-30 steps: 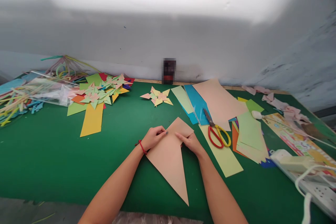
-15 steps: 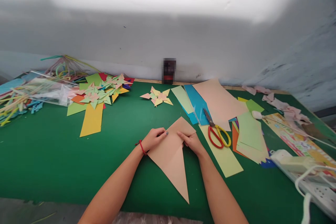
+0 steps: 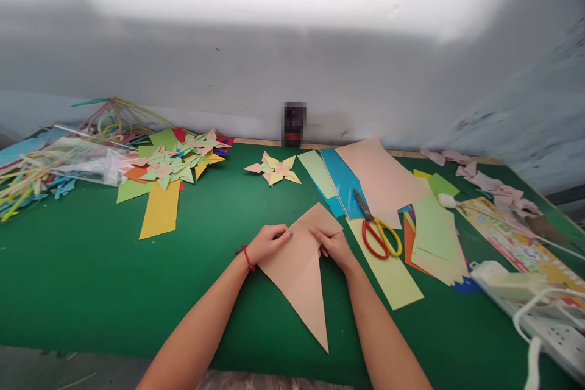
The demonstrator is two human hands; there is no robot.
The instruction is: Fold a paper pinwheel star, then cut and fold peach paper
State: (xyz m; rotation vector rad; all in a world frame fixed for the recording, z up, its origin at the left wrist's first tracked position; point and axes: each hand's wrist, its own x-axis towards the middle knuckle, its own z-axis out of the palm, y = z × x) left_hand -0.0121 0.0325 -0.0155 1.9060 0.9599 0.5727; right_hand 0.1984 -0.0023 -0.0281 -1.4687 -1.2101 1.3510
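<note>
A folded sheet of pink paper (image 3: 299,268) is held between my two hands above the green table (image 3: 114,292). One long pointed flap of it hangs down towards me. My left hand (image 3: 270,242) pinches the paper's left edge, thumb on top and the other fingers partly hidden. On the right edge, my right hand (image 3: 336,247) grips it with the thumb on top and fingers curled underneath. Scissors (image 3: 375,228) with one red and one yellow handle lie to the right, on a light green paper strip (image 3: 390,277).
Folded paper stars (image 3: 169,164) and a yellow strip (image 3: 159,210) lie at the left, near a heap of coloured strips (image 3: 31,189). A small paper star (image 3: 276,169) sits ahead. Large pink paper (image 3: 379,177), green sheets (image 3: 436,234) and a power strip (image 3: 543,323) are at the right.
The pink paper and my right hand have shifted very slightly to the right. My left hand keeps its hold almost unmoved.
</note>
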